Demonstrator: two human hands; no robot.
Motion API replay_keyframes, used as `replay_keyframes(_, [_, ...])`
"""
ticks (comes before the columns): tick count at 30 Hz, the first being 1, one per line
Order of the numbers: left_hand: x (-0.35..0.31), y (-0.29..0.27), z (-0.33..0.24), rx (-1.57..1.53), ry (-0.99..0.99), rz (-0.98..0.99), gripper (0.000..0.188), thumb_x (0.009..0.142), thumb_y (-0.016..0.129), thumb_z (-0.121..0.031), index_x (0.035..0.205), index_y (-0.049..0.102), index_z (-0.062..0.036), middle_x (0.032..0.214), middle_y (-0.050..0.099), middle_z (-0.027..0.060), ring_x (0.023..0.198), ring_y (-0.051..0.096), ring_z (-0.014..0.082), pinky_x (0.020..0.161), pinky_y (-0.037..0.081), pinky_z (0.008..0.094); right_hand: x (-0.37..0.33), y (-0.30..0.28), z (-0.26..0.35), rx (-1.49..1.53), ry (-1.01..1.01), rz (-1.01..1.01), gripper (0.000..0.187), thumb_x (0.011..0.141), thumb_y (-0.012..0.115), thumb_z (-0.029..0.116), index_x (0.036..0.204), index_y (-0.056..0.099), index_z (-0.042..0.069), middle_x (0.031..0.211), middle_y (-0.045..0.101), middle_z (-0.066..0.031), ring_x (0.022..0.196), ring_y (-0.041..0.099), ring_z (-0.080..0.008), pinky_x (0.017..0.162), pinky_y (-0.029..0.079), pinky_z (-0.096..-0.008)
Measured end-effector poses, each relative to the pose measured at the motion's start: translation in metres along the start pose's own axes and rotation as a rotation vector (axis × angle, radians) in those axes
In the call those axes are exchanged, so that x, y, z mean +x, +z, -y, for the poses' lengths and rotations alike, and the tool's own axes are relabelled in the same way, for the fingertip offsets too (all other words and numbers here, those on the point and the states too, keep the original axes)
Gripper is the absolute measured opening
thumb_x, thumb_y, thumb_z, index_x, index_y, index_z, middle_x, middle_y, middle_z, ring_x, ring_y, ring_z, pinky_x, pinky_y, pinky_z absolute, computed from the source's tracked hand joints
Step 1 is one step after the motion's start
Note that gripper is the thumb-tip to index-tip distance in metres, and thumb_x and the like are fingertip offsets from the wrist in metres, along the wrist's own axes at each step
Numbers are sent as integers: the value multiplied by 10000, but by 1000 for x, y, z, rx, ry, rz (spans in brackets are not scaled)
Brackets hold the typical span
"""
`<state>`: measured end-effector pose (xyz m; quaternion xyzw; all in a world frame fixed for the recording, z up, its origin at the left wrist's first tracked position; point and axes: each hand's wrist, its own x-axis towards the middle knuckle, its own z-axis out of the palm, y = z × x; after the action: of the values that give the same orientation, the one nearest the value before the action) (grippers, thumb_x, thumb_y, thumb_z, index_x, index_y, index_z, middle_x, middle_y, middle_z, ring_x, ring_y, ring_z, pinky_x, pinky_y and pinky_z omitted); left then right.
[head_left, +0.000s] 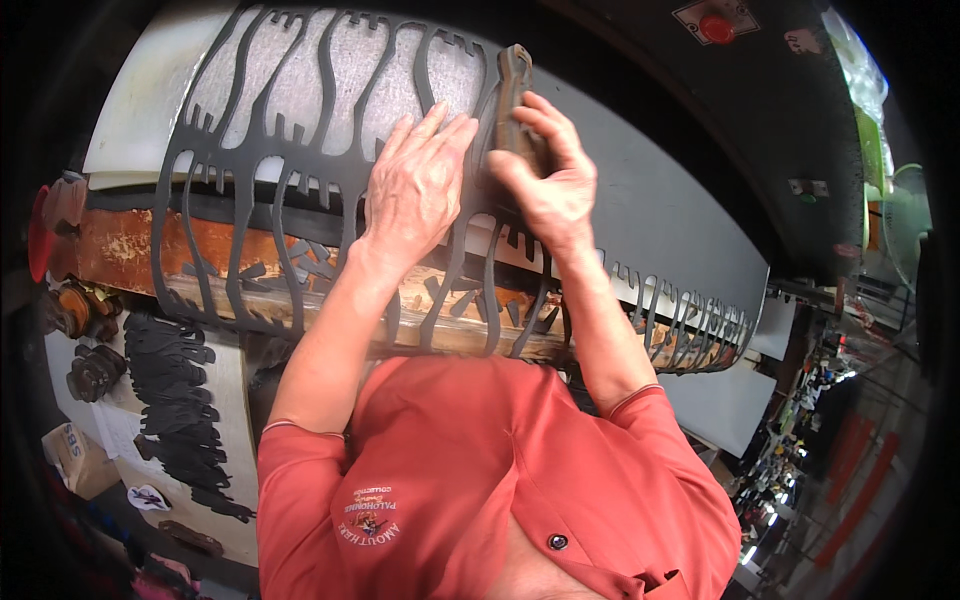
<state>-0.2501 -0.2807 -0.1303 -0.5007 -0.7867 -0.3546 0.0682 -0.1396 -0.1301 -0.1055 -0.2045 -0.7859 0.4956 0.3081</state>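
My left hand lies flat on a dark sheet, fingers stretched out, beside its cut-out area. Rows of long sole-like openings with small notches run through the left part of the sheet, while its right part is mostly solid. Just to the right, my right hand has thumb and fingers around the near part of a narrow, brownish cutting die. The die stands on the sheet along the last cut openings, its near end partly hidden by the hand. Slight blur covers the right fingers.
Under the sheet is a pale board, with a worn wooden edge holding dark scraps. A pile of dark cut pieces lies at lower left near more dies. A dark machine part with a red button stands at upper right.
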Motion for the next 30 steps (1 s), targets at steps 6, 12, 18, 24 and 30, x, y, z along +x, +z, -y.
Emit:
replay_keyframes(6, [3, 3, 2, 8, -19, -8, 394, 986, 657, -38, 1377, 684, -80, 1396, 719, 104, 1415, 589, 322, 1214, 415, 535, 56, -75, 25, 670, 413, 83, 485, 884, 772, 44, 1354, 678, -27, 1286, 729, -143, 1161, 701, -219, 1056, 551, -350])
replay_keyframes(12, [8, -4, -5, -24, -62, 21, 368, 984, 662, -46, 1351, 700, -56, 1402, 711, 129, 1433, 569, 340, 1230, 395, 540, 44, -102, 36, 907, 497, -34, 546, 940, 709, 136, 1423, 555, -66, 1363, 646, -266, 1245, 677, -350, 1115, 564, -510])
replay_keyframes(18, [16, -2, -49, -347, -237, -29, 657, 994, 763, -288, 1514, 546, 49, 1465, 640, 248, 1325, 632, 377, 1067, 527, 439, 1, -69, 38, 948, 461, -166, 461, 974, 663, 92, 1404, 571, -47, 1249, 712, -196, 1076, 757, -260, 977, 641, -376])
replay_keyframes(24, [51, 6, -35, -459, -581, 70, 484, 956, 788, -148, 1380, 665, 52, 1085, 760, 111, 805, 656, 107, 763, 571, 292, 10, -86, 34, 1037, 388, -207, 509, 928, 692, 87, 1404, 573, -50, 1315, 669, -240, 1194, 701, -345, 1110, 562, -494])
replay_keyframes(30, [40, 0, -25, -782, -649, 52, 340, 978, 776, -121, 1268, 728, 51, 966, 755, 48, 836, 665, 76, 774, 566, 247, 2, -114, 42, 1269, 386, -187, 525, 912, 690, 56, 1408, 555, -53, 1356, 628, -341, 1278, 644, -469, 1171, 469, -677])
